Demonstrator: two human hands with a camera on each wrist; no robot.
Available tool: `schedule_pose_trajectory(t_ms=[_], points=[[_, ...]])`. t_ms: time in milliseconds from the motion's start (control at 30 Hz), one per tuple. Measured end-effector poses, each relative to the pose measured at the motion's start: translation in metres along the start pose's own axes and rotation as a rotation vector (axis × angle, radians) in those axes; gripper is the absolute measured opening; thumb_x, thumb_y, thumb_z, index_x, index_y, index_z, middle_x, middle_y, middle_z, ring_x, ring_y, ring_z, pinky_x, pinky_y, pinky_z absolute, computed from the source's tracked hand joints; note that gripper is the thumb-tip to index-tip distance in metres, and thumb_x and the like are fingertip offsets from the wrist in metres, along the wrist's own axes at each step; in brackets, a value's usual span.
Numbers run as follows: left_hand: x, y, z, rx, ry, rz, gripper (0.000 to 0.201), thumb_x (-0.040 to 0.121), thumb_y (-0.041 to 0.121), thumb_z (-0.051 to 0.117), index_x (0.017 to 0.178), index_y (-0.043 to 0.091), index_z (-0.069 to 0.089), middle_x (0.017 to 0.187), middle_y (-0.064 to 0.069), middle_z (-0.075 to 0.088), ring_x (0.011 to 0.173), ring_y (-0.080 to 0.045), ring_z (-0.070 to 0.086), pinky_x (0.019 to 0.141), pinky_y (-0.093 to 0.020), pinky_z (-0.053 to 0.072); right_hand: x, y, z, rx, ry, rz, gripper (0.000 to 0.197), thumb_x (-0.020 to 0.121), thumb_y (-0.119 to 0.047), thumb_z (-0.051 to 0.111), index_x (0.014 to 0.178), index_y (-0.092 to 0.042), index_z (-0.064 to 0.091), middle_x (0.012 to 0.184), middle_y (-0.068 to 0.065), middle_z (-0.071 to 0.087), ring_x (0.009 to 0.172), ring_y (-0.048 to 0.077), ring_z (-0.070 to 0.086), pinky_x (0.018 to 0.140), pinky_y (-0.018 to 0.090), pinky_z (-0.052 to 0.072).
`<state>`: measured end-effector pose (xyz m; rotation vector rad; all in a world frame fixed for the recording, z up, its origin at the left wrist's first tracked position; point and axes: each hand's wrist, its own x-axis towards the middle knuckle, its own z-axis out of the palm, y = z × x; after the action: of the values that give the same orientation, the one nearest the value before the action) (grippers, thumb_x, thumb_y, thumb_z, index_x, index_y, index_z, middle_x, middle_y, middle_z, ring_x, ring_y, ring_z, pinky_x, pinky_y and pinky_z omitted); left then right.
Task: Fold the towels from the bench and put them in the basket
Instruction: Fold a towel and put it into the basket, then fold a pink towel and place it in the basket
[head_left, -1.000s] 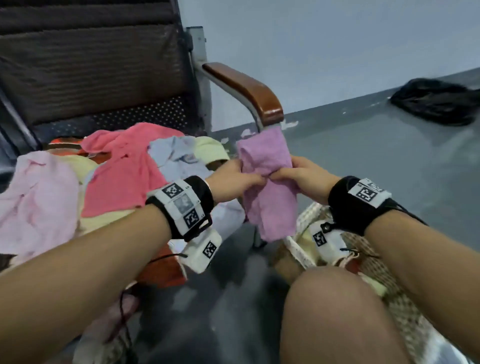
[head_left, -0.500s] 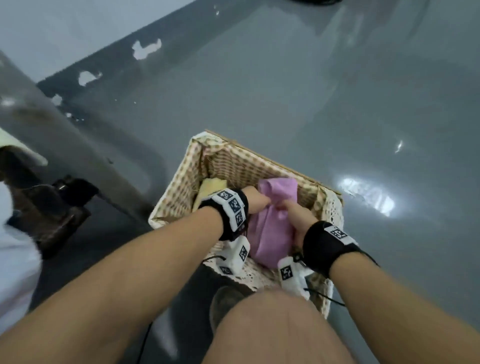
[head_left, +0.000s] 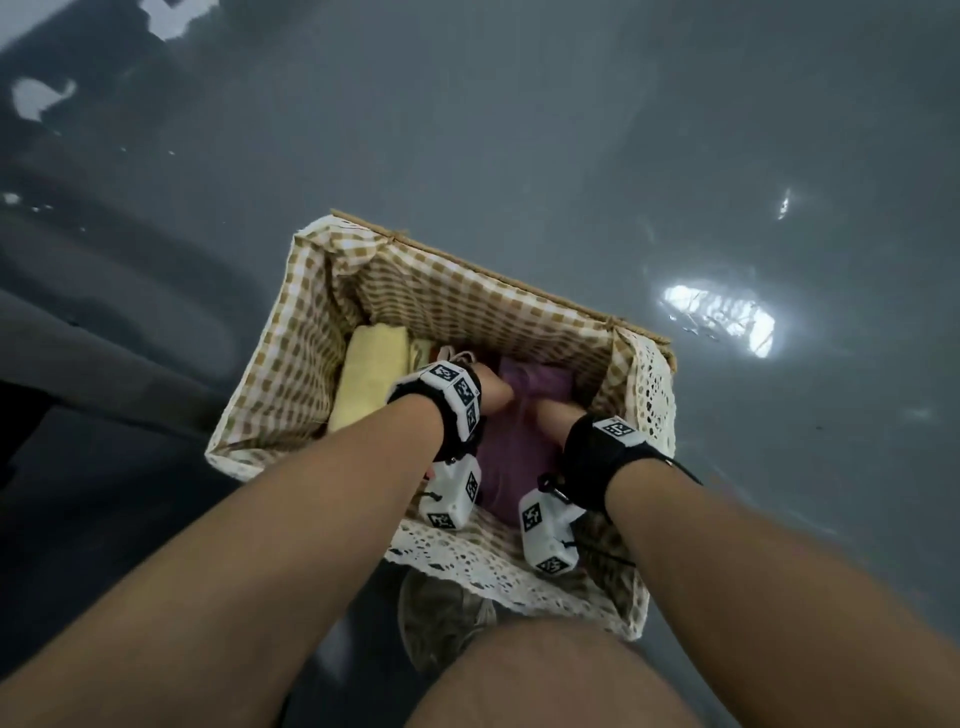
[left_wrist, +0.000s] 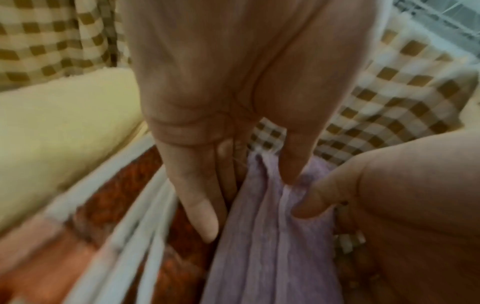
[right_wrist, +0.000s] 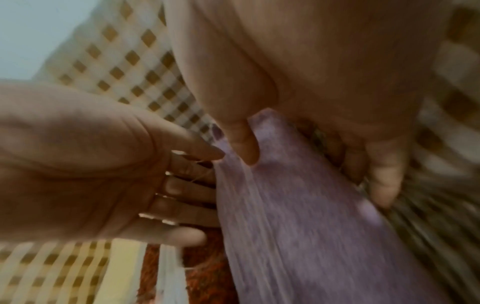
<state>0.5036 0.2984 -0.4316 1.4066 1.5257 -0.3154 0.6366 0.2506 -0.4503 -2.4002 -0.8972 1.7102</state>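
Note:
A folded purple towel (head_left: 506, 462) stands on edge inside the basket (head_left: 470, 304), a wicker box with a brown-and-white checked lining. My left hand (head_left: 493, 396) pinches its top edge, thumb on one face and straight fingers (left_wrist: 201, 207) on the other. My right hand (head_left: 551, 415) holds the same edge just to the right, thumb (right_wrist: 244, 144) in front and fingers behind. The wrist views show the purple towel (left_wrist: 272, 246) (right_wrist: 298, 226) running down between both hands. A folded yellow towel (head_left: 370, 379) lies along the basket's left wall. An orange towel with white stripes (left_wrist: 124, 232) lies between the two.
The basket sits on a glossy grey floor (head_left: 675, 130) with a bright glare patch at the right. My shoe (head_left: 441, 623) and bare knee (head_left: 545, 680) are just in front of the basket's lace-trimmed near rim (head_left: 467, 564). Dark shapes lie at the far left.
A second ago both hands held the purple towel over the bench pile. They carried it across to the basket and have now lowered it deeper inside, beside the yellow towel.

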Motion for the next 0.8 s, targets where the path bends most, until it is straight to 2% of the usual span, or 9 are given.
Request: schedule_pose_trajectory(t_ms=[133,233,267,333,367,400,533,700,800], points=[[-0.027,0.006,-0.032,-0.247,0.032,0.057,0.028,0.091,0.030,0.065,0.099,0.003,0.064,0.102,-0.017,0.070,0.092,-0.031,0.070,0.079,-0.043,0.061,-0.026,-0.031,-0.011,-0.088,0.037,-0.068,0.050,0.101,-0.033,0.051,0.142,-0.004,0.050,0.143,0.018,0.054,0.128,0.034,0.054,0.104,0.036,0.046],[-0.064,0.001,-0.076,-0.352,0.134,0.159,0.014,0.091,0.023,0.067,0.086,0.011,0.062,0.087,-0.009,0.068,0.070,-0.020,0.064,0.057,-0.030,0.056,-0.059,-0.071,-0.022,-0.199,0.083,-0.136,0.052,0.092,-0.036,0.062,0.134,-0.007,0.057,0.130,0.017,0.063,0.113,0.035,0.064,0.098,0.043,0.054],[-0.079,-0.005,-0.090,-0.351,0.172,0.181,0.010,0.091,0.023,0.067,0.087,0.015,0.063,0.085,-0.007,0.068,0.068,-0.018,0.064,0.056,-0.029,0.055,-0.074,-0.086,-0.023,-0.256,0.073,-0.182,0.045,0.088,-0.032,0.063,0.126,-0.007,0.062,0.119,0.014,0.067,0.101,0.032,0.068,0.090,0.042,0.058],[-0.113,-0.020,-0.115,-0.329,0.246,0.219,0.005,0.091,0.025,0.066,0.090,0.020,0.065,0.085,-0.005,0.069,0.071,-0.017,0.066,0.054,-0.026,0.055,-0.106,-0.113,-0.020,-0.360,0.006,-0.304,0.025,0.090,-0.024,0.062,0.109,-0.008,0.065,0.094,0.007,0.067,0.072,0.020,0.065,0.062,0.026,0.058],[-0.131,-0.031,-0.127,-0.318,0.278,0.229,0.006,0.092,0.027,0.066,0.093,0.021,0.065,0.087,-0.005,0.070,0.074,-0.016,0.068,0.051,-0.024,0.055,-0.124,-0.128,-0.016,-0.419,-0.024,-0.371,0.015,0.093,-0.022,0.061,0.103,-0.010,0.064,0.088,0.007,0.065,0.064,0.017,0.061,0.051,0.021,0.053],[-0.149,-0.043,-0.139,-0.312,0.303,0.234,0.009,0.092,0.028,0.066,0.096,0.020,0.065,0.090,-0.005,0.071,0.076,-0.017,0.068,0.050,-0.023,0.053,-0.142,-0.142,-0.009,-0.463,-0.044,-0.437,0.012,0.095,-0.022,0.060,0.100,-0.011,0.064,0.087,0.008,0.064,0.065,0.019,0.061,0.050,0.020,0.051],[-0.230,-0.108,-0.171,-0.299,0.398,0.232,0.021,0.089,0.027,0.071,0.103,0.013,0.067,0.095,-0.009,0.072,0.079,-0.019,0.069,0.073,-0.035,0.056,-0.219,-0.201,0.040,-0.551,-0.183,-0.695,0.021,0.097,-0.022,0.060,0.111,-0.009,0.068,0.096,0.008,0.070,0.085,0.024,0.066,0.078,0.034,0.053],[-0.350,-0.211,-0.186,-0.269,0.689,0.184,0.013,0.087,0.028,0.070,0.098,0.022,0.070,0.080,-0.001,0.075,0.068,-0.011,0.070,0.073,-0.027,0.055,-0.326,-0.257,0.153,-0.731,-0.306,-1.019,0.012,0.096,-0.020,0.061,0.105,-0.021,0.067,0.095,0.000,0.073,0.083,0.017,0.068,0.072,0.028,0.052],[-0.418,-0.277,-0.181,-0.306,0.819,0.118,0.017,0.089,0.024,0.067,0.104,0.017,0.070,0.093,-0.002,0.075,0.082,-0.017,0.073,0.083,-0.032,0.057,-0.388,-0.264,0.230,-0.842,-0.367,-1.173,0.014,0.093,-0.024,0.063,0.106,-0.022,0.068,0.082,-0.005,0.072,0.075,0.013,0.068,0.065,0.024,0.053]])
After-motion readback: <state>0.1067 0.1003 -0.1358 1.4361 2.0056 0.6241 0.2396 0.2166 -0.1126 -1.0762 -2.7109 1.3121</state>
